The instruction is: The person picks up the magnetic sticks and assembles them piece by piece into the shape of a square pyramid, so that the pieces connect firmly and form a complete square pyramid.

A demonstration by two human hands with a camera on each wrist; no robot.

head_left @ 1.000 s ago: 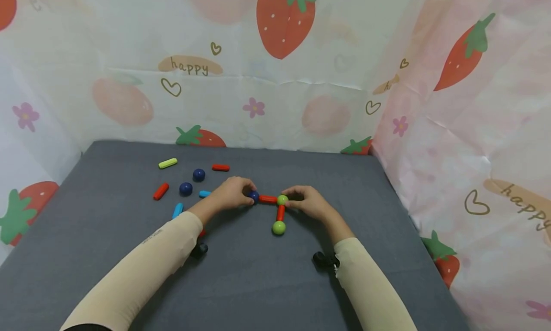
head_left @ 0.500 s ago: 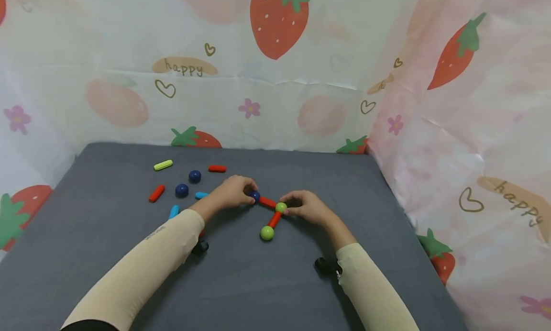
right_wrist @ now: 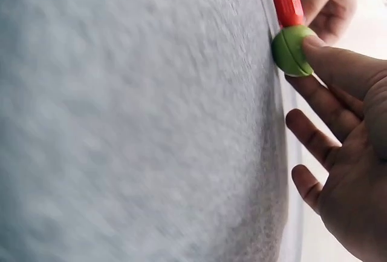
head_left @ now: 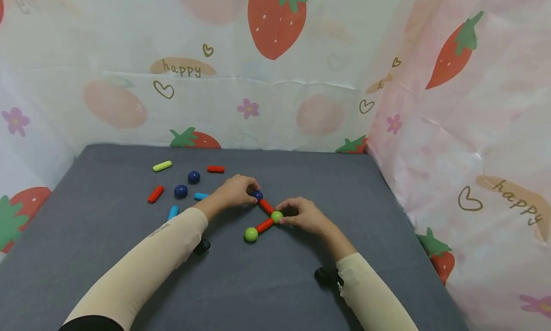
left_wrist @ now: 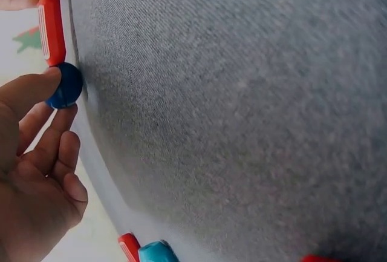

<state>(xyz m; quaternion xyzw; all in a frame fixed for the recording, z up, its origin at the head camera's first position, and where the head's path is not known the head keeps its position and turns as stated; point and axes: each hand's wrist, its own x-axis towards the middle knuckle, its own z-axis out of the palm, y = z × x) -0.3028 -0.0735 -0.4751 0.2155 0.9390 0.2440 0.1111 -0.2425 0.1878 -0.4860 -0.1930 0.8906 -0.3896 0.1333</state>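
My left hand (head_left: 236, 191) pinches a dark blue ball (head_left: 258, 195) between thumb and fingers. A red rod (head_left: 266, 206) joins that ball to a green ball (head_left: 277, 217), which my right hand (head_left: 303, 215) pinches from the right. From the green ball a second red rod (head_left: 264, 225) runs toward the front left and ends in another green ball (head_left: 251, 234). The joined pieces form a bent chain on the grey cloth. In the left wrist view the blue ball (left_wrist: 68, 86) sits at my thumb tip; in the right wrist view the green ball (right_wrist: 292, 51) does.
Left of my left hand lie two loose blue balls (head_left: 181, 192), red rods (head_left: 156, 194), a yellow-green rod (head_left: 162, 166) and light blue rods (head_left: 173, 212), one partly behind my sleeve. Strawberry-print sheets (head_left: 258, 92) stand behind the table (head_left: 275, 288) and at its sides.
The chain has turned: the free green ball has swung left, and the held green ball has come toward me with my right hand. The left hand has stayed nearly in place, holding the blue ball.
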